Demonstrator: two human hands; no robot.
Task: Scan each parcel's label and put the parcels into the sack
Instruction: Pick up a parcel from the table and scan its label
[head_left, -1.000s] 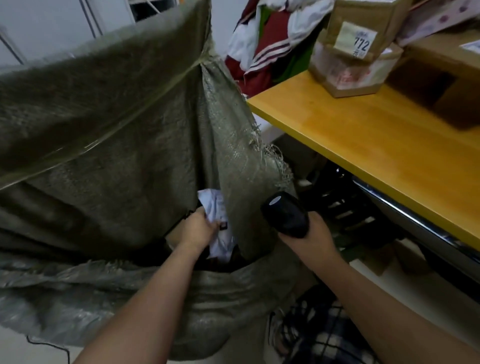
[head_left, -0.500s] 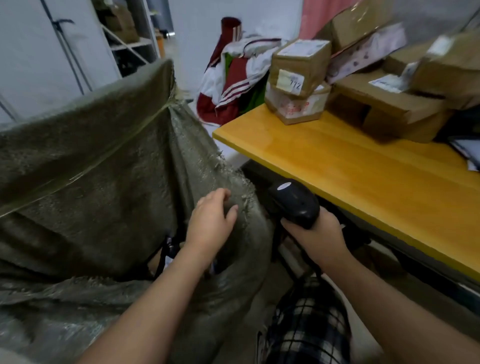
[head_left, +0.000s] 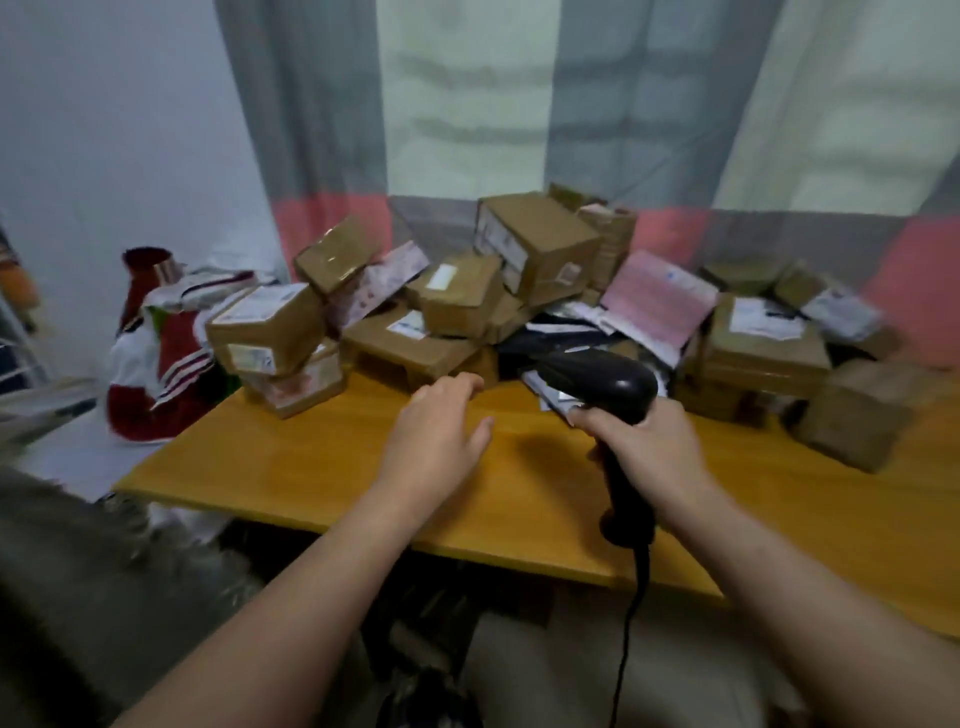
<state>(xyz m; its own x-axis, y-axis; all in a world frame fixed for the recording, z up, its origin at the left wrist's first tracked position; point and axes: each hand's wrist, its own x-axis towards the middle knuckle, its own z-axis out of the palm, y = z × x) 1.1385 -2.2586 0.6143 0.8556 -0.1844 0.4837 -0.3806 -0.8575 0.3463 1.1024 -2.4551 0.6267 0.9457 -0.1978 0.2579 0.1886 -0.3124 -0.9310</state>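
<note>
- Left hand (head_left: 441, 431): fingers loosely spread, empty, above the table (head_left: 311, 467), just short of the parcels (head_left: 467, 312).
- Right hand (head_left: 652, 449): curled round the scanner (head_left: 597, 379).
- Sack (head_left: 78, 571): low at left, well apart.
- Risk of toppling the rest by tugging out a lower parcel.

left hand (head_left: 441, 431): fingers relaxed, extended forward | right hand (head_left: 649, 441): gripping scanner (head_left: 597, 376) handle
</note>
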